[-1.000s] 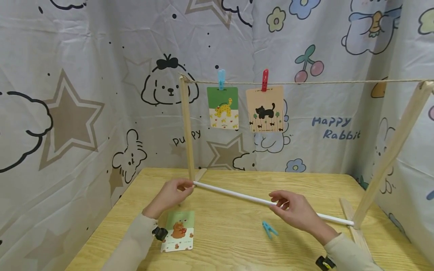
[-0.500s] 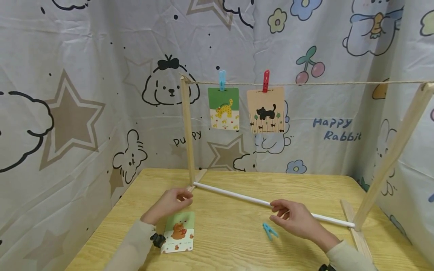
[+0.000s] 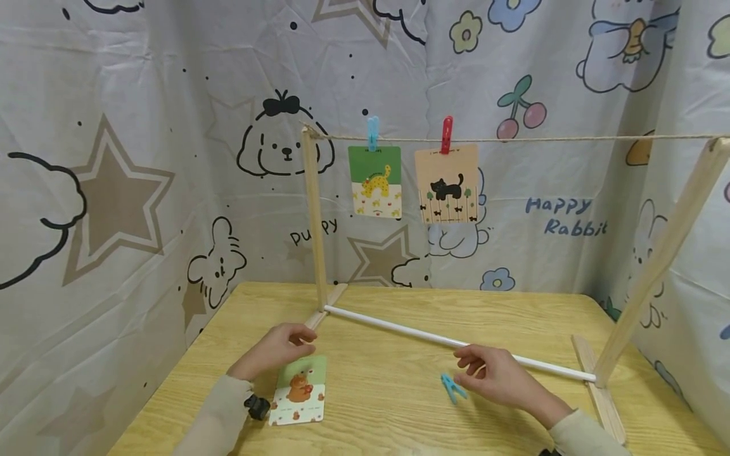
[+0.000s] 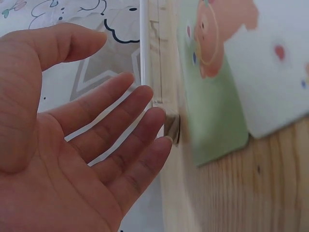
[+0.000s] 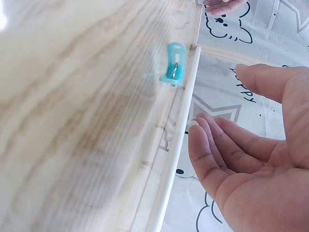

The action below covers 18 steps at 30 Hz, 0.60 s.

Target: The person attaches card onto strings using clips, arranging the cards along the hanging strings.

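Note:
My left hand (image 3: 279,349) hovers just behind a bear picture card (image 3: 299,391) lying on the table. In the left wrist view its fingers are extended and apart from the thumb, with nothing between them. My right hand (image 3: 493,377), empty with fingers loosely bent, is beside a blue clothespin (image 3: 453,388) on the table. Behind that hand runs a white rod (image 3: 393,326), partly covered by it in the head view. The right wrist view shows the clothespin (image 5: 175,65) close to the rod, ahead of the fingertips.
Two wooden posts (image 3: 315,221) on flat feet stand at the rod's ends, with a string (image 3: 542,138) between their tops. From it hang a green card (image 3: 375,182) by a blue clothespin and a peach card (image 3: 447,185) by a red one. A patterned curtain surrounds the table.
Both hands have come away from the white rod towards the front of the table, the left one to the bear card, the right one to the blue clothespin.

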Each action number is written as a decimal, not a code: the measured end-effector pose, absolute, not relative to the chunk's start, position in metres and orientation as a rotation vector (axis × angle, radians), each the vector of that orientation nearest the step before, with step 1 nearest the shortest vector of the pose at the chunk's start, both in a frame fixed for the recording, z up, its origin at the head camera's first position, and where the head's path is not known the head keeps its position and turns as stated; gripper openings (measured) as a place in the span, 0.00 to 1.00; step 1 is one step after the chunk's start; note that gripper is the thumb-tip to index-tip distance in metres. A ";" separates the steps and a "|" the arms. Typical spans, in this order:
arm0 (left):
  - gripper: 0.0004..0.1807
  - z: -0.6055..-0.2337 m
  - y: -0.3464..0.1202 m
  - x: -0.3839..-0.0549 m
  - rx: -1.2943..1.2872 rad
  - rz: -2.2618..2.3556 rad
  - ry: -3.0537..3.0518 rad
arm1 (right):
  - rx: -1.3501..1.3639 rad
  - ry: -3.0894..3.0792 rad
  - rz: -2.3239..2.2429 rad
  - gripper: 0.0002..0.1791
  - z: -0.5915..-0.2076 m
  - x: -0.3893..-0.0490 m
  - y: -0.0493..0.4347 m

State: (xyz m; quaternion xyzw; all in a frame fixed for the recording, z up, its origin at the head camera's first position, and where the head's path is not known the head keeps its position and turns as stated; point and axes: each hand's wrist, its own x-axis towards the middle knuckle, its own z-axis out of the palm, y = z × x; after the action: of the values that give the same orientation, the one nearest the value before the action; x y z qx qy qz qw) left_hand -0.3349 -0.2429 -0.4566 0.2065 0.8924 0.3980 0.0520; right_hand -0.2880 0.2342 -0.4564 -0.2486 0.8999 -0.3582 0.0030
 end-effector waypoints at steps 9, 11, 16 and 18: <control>0.22 -0.459 -0.251 -0.333 0.619 1.223 2.655 | -0.832 2.798 -1.080 0.25 -0.464 -0.289 0.238; 0.21 -0.460 -0.252 -0.334 0.619 1.223 2.641 | -0.834 2.791 -1.062 0.26 -0.464 -0.289 0.238; 0.23 -0.462 -0.255 -0.335 0.633 1.185 2.652 | -0.841 2.771 -1.048 0.26 -0.463 -0.287 0.238; 0.23 -0.463 -0.257 -0.336 0.644 1.169 2.658 | -0.835 2.765 -1.040 0.27 -0.463 -0.287 0.239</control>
State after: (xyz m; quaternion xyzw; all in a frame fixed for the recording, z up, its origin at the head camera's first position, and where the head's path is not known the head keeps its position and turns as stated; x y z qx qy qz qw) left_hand -0.3357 -0.2571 -0.4634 0.2157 0.8905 0.3917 0.0837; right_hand -0.2869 0.2387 -0.4626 -0.2718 0.9002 -0.3384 0.0360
